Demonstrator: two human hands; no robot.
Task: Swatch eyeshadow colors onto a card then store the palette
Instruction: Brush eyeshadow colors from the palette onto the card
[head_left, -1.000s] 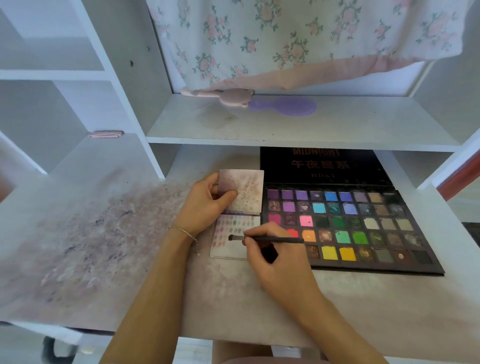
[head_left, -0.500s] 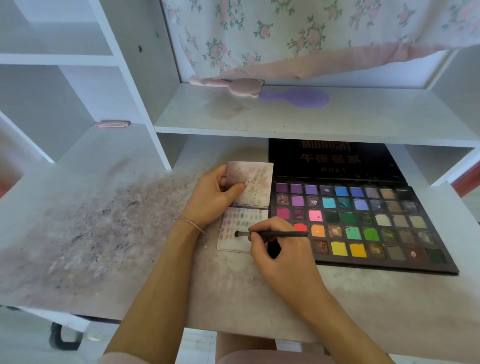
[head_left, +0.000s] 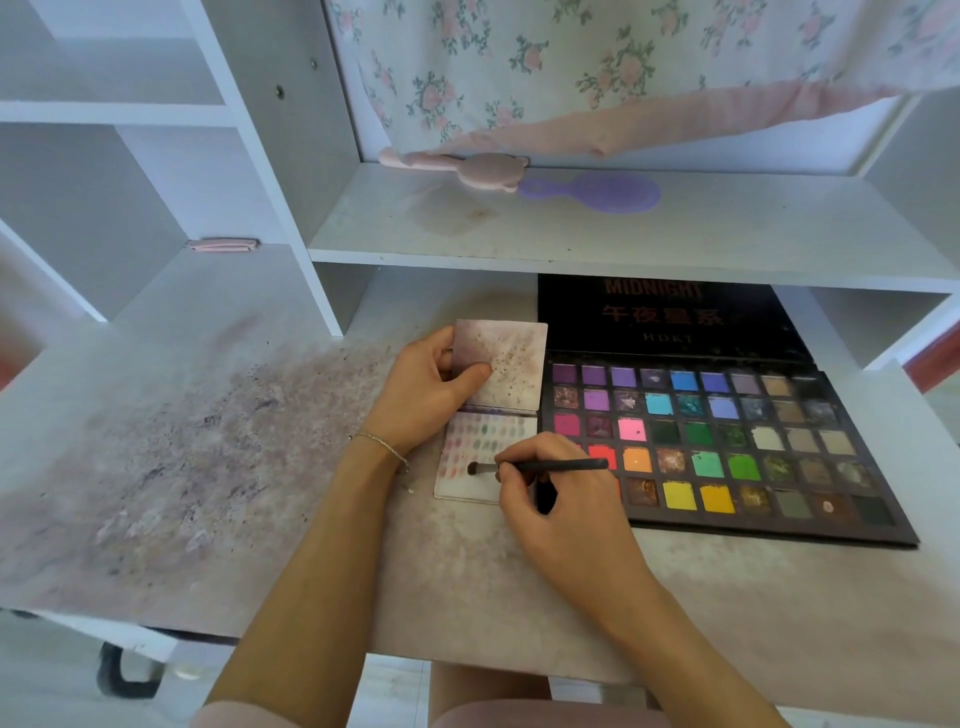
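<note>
An open black eyeshadow palette (head_left: 727, 447) with many coloured pans lies on the desk at the right, its lid (head_left: 670, 317) leaning back under the shelf. Left of it lies a small folded white card (head_left: 483, 441) with rows of faint swatches on its lower half. My left hand (head_left: 426, 395) holds up the card's stained upper flap (head_left: 506, 364), thumb on its face. My right hand (head_left: 561, 514) grips a thin dark brush (head_left: 540, 466), and its tip rests on the lower part of the card.
The desk surface (head_left: 182, 467) is stained with powder at the left. A shelf (head_left: 623, 234) above the palette carries a pink hand mirror (head_left: 467, 169) and a purple hairbrush (head_left: 597, 192). A pink clip (head_left: 223, 245) lies in the left cubby. Floral fabric (head_left: 597, 67) hangs behind.
The view has shifted slightly, so everything sits a little to the right in the frame. Both hands keep their grips and the brush tip stays on the card's lower half.
</note>
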